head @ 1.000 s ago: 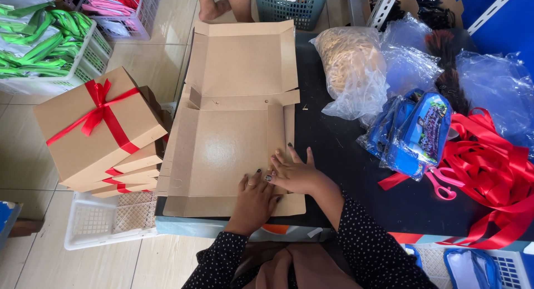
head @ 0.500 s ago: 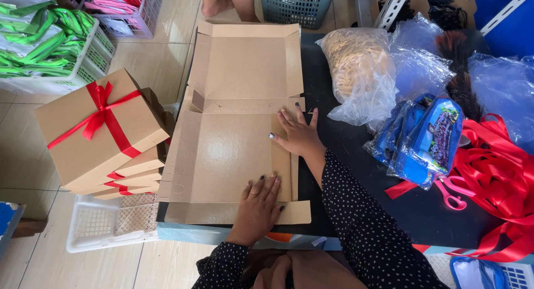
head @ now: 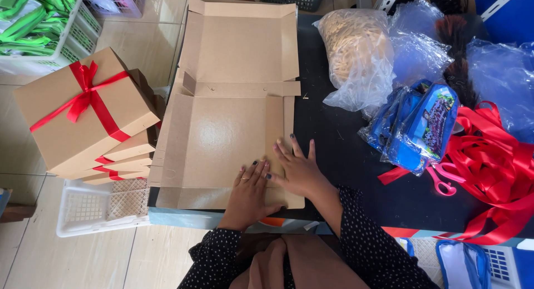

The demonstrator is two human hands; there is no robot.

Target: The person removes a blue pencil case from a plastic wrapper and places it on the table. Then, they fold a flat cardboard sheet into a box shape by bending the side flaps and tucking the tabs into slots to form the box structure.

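I note both hands flat, fingers spread, gripping nothing: left hand (head: 248, 190) and right hand (head: 296, 170) press the flat cardboard box (head: 222, 139) (long axis 12–6) at its 5 o'clock corner.

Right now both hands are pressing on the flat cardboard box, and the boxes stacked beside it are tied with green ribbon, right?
Not quite. The ribbon on the stacked boxes is red, not green, as the head view shows. The rest holds: the left hand and right hand both press on the flat cardboard box.
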